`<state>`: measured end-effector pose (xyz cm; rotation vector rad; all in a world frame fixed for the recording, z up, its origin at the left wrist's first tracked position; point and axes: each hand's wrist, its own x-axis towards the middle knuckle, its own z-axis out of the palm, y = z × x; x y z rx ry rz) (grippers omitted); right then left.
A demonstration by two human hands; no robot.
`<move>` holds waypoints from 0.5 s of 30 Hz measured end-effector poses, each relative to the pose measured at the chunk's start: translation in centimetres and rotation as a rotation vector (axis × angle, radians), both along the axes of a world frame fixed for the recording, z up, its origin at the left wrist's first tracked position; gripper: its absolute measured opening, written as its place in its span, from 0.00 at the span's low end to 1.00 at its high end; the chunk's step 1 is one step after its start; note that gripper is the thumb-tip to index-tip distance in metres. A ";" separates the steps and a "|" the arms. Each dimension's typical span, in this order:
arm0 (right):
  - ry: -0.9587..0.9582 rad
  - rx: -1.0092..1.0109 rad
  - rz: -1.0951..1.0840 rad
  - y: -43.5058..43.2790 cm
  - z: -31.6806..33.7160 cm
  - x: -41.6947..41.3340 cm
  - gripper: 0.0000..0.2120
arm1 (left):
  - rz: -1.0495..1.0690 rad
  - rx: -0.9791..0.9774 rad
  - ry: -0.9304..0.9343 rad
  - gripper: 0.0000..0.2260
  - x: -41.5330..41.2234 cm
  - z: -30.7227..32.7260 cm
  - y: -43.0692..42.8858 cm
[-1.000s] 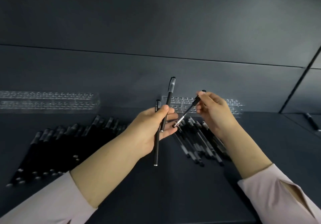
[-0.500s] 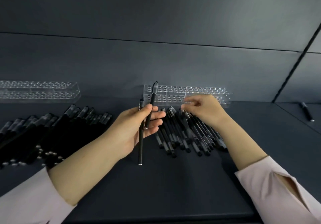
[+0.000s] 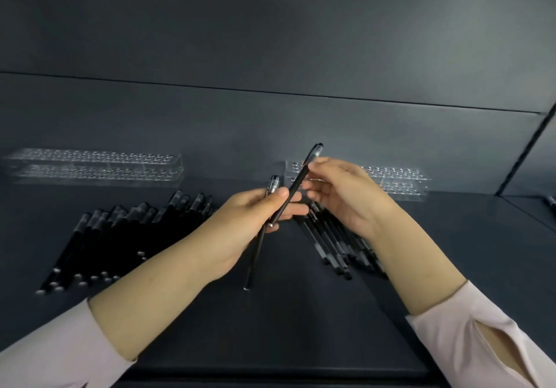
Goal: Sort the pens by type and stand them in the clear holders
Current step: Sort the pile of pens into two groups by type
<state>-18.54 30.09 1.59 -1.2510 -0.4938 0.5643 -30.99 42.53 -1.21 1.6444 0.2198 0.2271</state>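
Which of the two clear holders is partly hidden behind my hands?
The clear holder on the right, which the right hand partly covers. The other holder stands unobstructed at the far left.

A wall of dark slate-blue panels fills the upper half, split by a thin horizontal seam — soft light brightens it toward the upper right. At the far right a dark slanting joint marks where another panel meets it. Below runs a matte counter of the same dark colour, its front edge showing along the bottom.
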 end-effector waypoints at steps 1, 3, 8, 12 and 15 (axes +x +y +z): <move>0.037 0.032 -0.022 1.0 0.3 -0.4 0.05 | 0.032 0.075 -0.014 0.14 -0.8 0.3 1.0; 0.095 0.078 -0.048 2.9 0.7 -1.2 0.06 | 0.112 0.161 -0.009 0.17 -2.4 1.1 3.5; 0.022 -0.021 -0.044 8.2 -0.2 -3.6 0.06 | 0.205 0.143 0.010 0.13 -5.9 2.7 10.8; -0.117 -0.126 -0.060 12.0 -1.1 -5.1 0.13 | 0.361 0.251 0.061 0.13 -6.8 2.6 15.8; -0.248 -0.248 -0.074 14.4 -1.9 -5.8 0.14 | 0.389 0.400 0.130 0.13 -6.5 1.6 19.0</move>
